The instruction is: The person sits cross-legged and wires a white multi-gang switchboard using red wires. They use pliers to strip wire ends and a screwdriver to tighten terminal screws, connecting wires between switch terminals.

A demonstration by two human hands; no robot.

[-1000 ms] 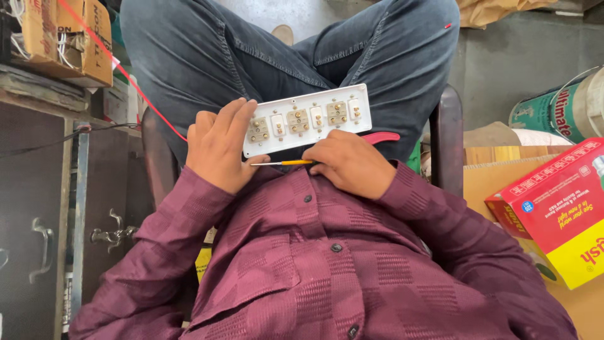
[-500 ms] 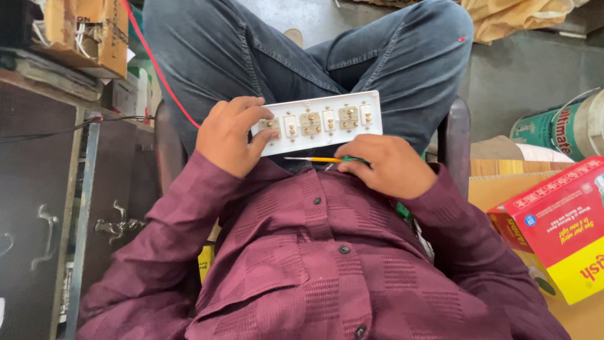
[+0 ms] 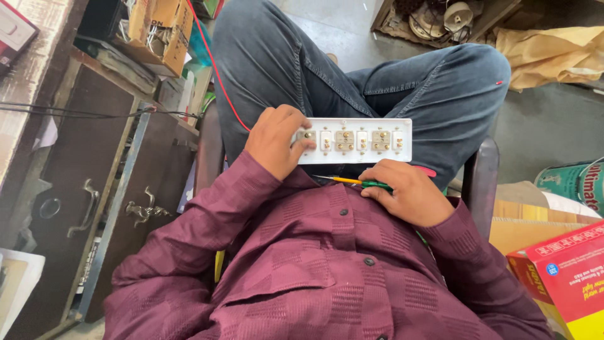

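From the head camera we look down on a seated person in a maroon shirt (image 3: 327, 271) and dark jeans (image 3: 352, 82), one leg crossed over the other. A white switch board (image 3: 358, 140) lies across the lap, back side up, with a row of brass terminals showing. The left hand (image 3: 277, 140) is closed on the board's left end, thumb laid over the first terminal and fingers curled over the top edge. The right hand (image 3: 409, 192) sits just below the board, near its right half, closed around a screwdriver (image 3: 352, 182) with a green handle and yellow shaft; the tip points left, toward the shirt front. We cannot quite tell whether the tip touches anything. A red wire (image 3: 217, 69) runs from the upper left down behind the left hand. To the left stands a dark metal cabinet (image 3: 94, 208) with drawer handles, and a cardboard box (image 3: 160, 31) sits above it. At lower right we see a red carton (image 3: 563, 277), a paint tin (image 3: 576, 186) just above it.
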